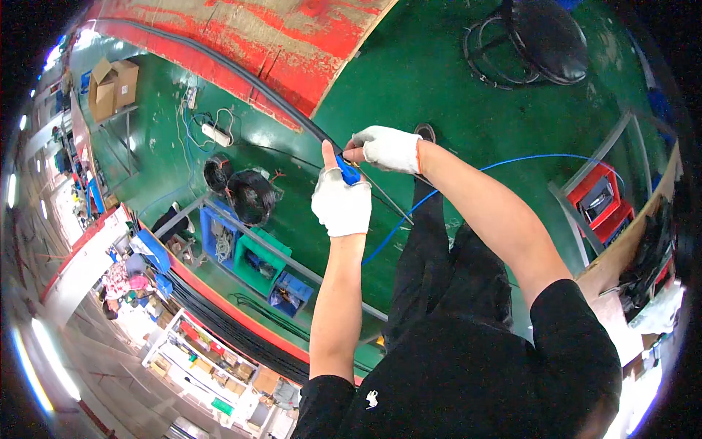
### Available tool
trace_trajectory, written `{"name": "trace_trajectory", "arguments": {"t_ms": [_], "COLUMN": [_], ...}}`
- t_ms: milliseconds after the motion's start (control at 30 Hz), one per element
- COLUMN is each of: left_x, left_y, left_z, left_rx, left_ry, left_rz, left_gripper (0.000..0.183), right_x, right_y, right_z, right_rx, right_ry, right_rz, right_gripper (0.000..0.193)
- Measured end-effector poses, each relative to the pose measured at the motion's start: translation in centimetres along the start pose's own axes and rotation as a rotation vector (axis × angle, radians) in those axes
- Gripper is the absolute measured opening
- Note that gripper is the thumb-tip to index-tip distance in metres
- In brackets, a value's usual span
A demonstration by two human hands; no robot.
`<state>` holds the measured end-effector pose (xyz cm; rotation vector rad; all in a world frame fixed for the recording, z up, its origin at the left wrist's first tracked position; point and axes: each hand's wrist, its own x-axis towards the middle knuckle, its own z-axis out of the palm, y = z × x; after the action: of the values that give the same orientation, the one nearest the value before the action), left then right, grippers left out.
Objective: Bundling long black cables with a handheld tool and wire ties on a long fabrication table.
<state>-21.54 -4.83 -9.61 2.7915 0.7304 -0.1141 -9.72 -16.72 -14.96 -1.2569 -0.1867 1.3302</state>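
A thick black cable [257, 82] runs along the edge of the red, worn board and ends at my hands. My left hand [341, 201], in a white glove with bare fingertips, is closed around a blue-handled tool [347, 170] whose working end is mostly hidden. Its thumb points up beside the cable. From the right, my right hand [391, 150], gloved the same way, pinches at the cable's end next to the tool. The fingers cover the exact point of contact.
The red board [322, 44] lies ahead. A black round stool [552, 44] stands far right. A blue hose [512, 159] crosses behind my right forearm. Left are a green bin [261, 260], black coils [252, 196] and a power strip [216, 134]; right, red bins [596, 197].
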Motion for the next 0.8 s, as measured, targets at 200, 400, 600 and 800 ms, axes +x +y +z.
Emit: {"name": "trace_trajectory", "arguments": {"t_ms": [200, 400, 600, 800], "left_x": [0.0, 0.1, 0.2, 0.0], "left_y": [0.2, 0.5, 1.5, 1.1], "left_z": [0.2, 0.9, 1.0, 1.3], "left_rx": [0.057, 0.063, 0.028, 0.000], "left_ry": [-0.078, -0.063, -0.088, -0.076], "left_rz": [-0.082, -0.089, -0.161, -0.155], "left_gripper": [0.087, 0.083, 0.087, 0.090], "right_x": [1.1, 1.4, 0.0, -1.9], "right_y": [0.5, 2.5, 2.8, 4.5], "right_z": [-0.6, -0.4, -0.5, -0.8], "right_rx": [0.011, 0.149, -0.072, 0.067], "right_ry": [-0.027, 0.001, 0.098, 0.056], "right_rz": [0.093, 0.063, 0.037, 0.135], "right_gripper": [0.033, 0.034, 0.041, 0.036]}}
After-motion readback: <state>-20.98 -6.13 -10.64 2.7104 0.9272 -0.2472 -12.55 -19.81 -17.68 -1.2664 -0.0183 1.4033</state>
